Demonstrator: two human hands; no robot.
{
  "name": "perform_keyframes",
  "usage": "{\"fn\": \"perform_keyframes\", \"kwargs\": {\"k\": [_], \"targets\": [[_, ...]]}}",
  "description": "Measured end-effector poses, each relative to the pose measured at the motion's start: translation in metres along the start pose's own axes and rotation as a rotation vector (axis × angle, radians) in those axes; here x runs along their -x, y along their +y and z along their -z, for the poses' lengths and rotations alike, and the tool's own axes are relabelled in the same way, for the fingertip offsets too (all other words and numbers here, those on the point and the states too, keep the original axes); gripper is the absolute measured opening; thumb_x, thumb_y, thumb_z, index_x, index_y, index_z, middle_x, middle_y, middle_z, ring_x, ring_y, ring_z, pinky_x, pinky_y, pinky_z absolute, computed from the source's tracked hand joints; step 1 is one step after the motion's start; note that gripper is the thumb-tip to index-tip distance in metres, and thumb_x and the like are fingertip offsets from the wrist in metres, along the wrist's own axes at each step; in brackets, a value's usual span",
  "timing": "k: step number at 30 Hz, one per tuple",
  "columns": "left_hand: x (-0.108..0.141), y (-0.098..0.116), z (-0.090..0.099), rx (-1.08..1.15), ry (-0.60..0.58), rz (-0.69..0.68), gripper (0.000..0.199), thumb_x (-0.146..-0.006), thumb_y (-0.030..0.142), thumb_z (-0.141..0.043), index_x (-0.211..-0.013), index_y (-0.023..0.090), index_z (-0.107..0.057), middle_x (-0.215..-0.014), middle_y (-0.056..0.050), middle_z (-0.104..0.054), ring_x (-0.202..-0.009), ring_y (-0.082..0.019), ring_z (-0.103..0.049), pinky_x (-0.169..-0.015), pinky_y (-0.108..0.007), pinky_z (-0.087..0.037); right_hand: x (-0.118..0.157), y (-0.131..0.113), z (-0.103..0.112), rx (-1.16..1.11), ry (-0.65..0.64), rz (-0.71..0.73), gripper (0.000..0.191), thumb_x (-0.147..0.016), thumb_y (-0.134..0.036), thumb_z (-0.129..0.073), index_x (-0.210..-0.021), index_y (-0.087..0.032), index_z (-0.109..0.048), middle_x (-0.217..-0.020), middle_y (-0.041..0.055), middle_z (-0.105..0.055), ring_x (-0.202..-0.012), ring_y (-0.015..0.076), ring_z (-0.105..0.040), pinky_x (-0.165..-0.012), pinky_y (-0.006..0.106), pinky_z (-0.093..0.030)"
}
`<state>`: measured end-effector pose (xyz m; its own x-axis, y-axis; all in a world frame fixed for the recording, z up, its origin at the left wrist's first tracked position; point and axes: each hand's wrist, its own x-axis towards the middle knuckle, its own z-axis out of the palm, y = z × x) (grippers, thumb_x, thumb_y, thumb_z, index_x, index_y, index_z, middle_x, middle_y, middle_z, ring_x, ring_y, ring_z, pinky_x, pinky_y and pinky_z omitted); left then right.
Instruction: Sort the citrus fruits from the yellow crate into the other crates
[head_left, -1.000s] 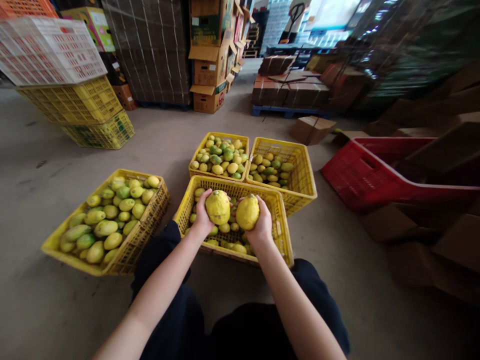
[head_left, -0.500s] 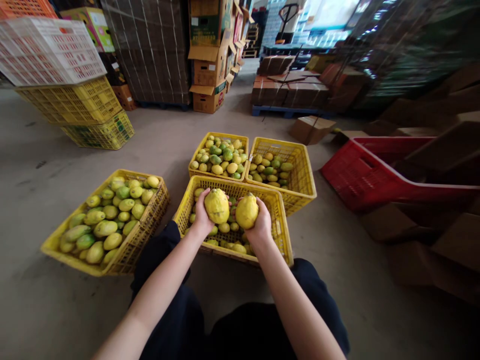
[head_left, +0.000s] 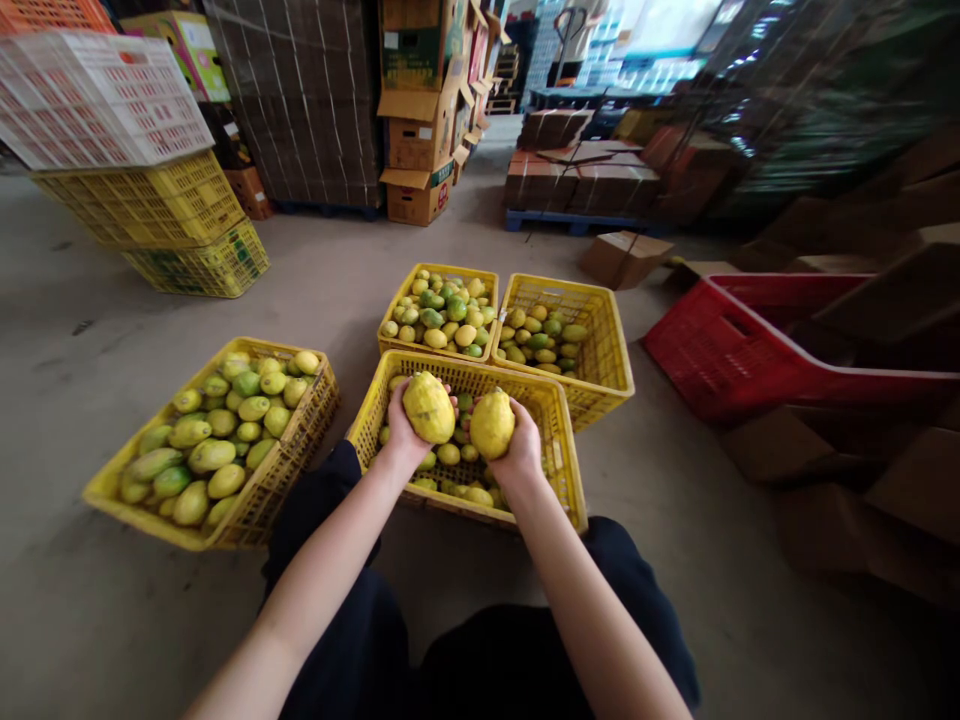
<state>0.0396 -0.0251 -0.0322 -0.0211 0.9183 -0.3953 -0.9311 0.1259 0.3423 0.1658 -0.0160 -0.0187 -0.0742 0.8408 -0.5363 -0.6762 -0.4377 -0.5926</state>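
Observation:
My left hand (head_left: 405, 430) holds a large bumpy yellow fruit (head_left: 429, 408), its fingers wrapped behind it. Another yellow fruit (head_left: 493, 424) rests in my right hand (head_left: 521, 445), a little apart from the first. Both are above the near yellow crate (head_left: 566, 440), where several yellow and green fruits lie. Behind it stand a crate filled with smaller fruits (head_left: 435, 338) and a partly filled crate (head_left: 611, 350). To the left, a separate yellow crate (head_left: 289, 480) is heaped with greenish-yellow fruits (head_left: 212, 456).
At the right are a red crate (head_left: 720, 350) and cardboard boxes (head_left: 626, 258). Stacked white and yellow crates (head_left: 150, 205) stand at the upper left. Wrapped pallets and carton stacks (head_left: 416, 145) fill the back; a person (head_left: 577, 45) is partly visible beside a pallet jack.
My left hand has shifted slightly left and up, and its fruit has turned a little. My right hand has barely moved. The distant person and pallet jack have shifted slightly left.

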Motion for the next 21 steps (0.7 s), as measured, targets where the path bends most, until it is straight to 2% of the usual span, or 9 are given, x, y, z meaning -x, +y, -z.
{"fn": "perform_keyframes", "kwargs": {"k": [7, 16, 21], "targets": [[-0.001, 0.000, 0.001, 0.015, 0.008, 0.012, 0.036, -0.084, 0.041, -0.045, -0.080, 0.013, -0.068, -0.071, -0.007, -0.069, -0.069, -0.020, -0.068, -0.070, -0.035, -0.057, 0.001, 0.000, -0.001, -0.008, 0.011, -0.021, 0.028, -0.083, -0.031, -0.043, -0.066, -0.019, -0.063, -0.053, 0.0031, -0.064, -0.054, 0.0202, -0.065, -0.052, 0.032, -0.057], [-0.001, -0.001, 0.002, 0.002, 0.005, 0.010, 0.032, -0.080, 0.041, -0.050, -0.080, 0.014, -0.068, -0.071, -0.007, -0.069, -0.067, -0.020, -0.067, -0.070, -0.037, -0.056, -0.004, 0.001, 0.003, -0.016, -0.029, -0.003, 0.025, -0.080, -0.032, -0.046, -0.068, -0.019, -0.063, -0.055, 0.0026, -0.065, -0.056, 0.0200, -0.066, -0.055, 0.033, -0.057], [-0.001, 0.000, 0.002, 0.017, 0.018, 0.036, 0.033, -0.081, 0.039, -0.048, -0.083, 0.014, -0.068, -0.078, -0.009, -0.071, -0.081, -0.023, -0.069, -0.079, -0.039, -0.055, -0.010, 0.002, 0.007, -0.024, -0.018, 0.035, 0.022, -0.079, -0.032, -0.049, -0.070, -0.019, -0.064, -0.059, 0.0011, -0.066, -0.062, 0.0188, -0.066, -0.058, 0.030, -0.056]]}}
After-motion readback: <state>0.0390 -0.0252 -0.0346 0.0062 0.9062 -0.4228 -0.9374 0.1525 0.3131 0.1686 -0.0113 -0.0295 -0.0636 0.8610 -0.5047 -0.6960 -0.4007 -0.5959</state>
